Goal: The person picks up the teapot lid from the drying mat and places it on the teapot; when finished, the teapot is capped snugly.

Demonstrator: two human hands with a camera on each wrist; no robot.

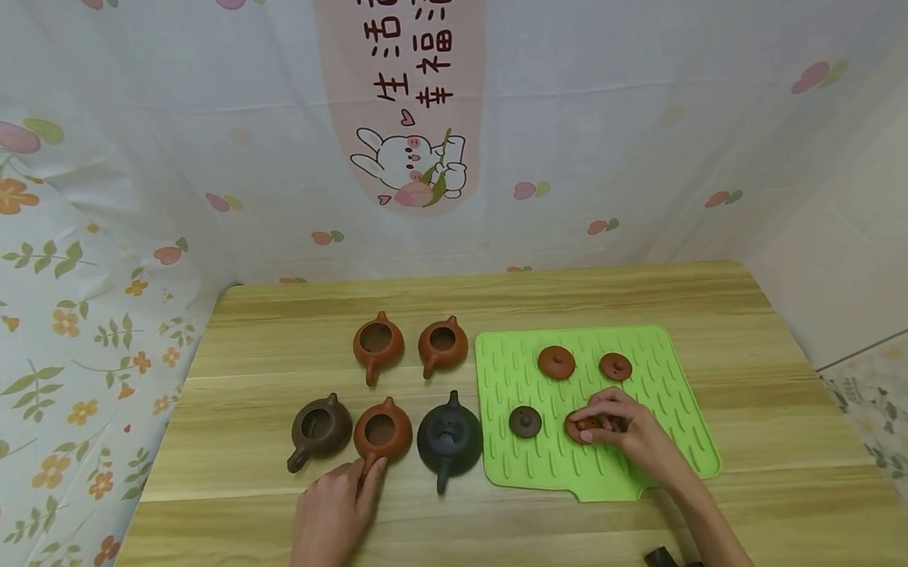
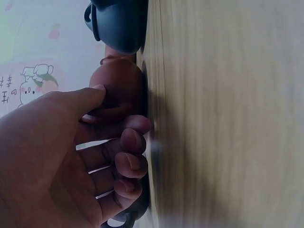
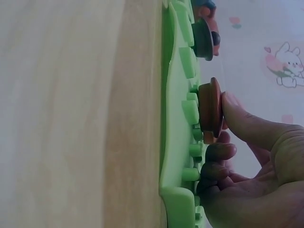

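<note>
A lidless reddish-brown clay teapot [image 1: 401,445] stands on the table with its handle toward me. My left hand [image 1: 330,513] grips that handle, the thumb against it in the left wrist view. On the green ridged mat [image 1: 505,465], my right hand [image 1: 628,432] pinches a reddish-brown teapot lid [image 3: 210,107] around its knob. The lid sits on or just above the ridges. Left of it lies a dark brown lid [image 1: 525,422]. Two more reddish lids, a larger one [image 1: 553,365] and a smaller one [image 1: 615,368], lie farther back on the mat.
A dark blue-green teapot [image 1: 430,447], apparently lidded, stands between the gripped teapot and the mat. A dark brown open teapot [image 1: 341,429] is at left. Two reddish open teapots [image 1: 392,352] [image 1: 456,354] stand behind. A black object [image 1: 662,561] lies at the front edge.
</note>
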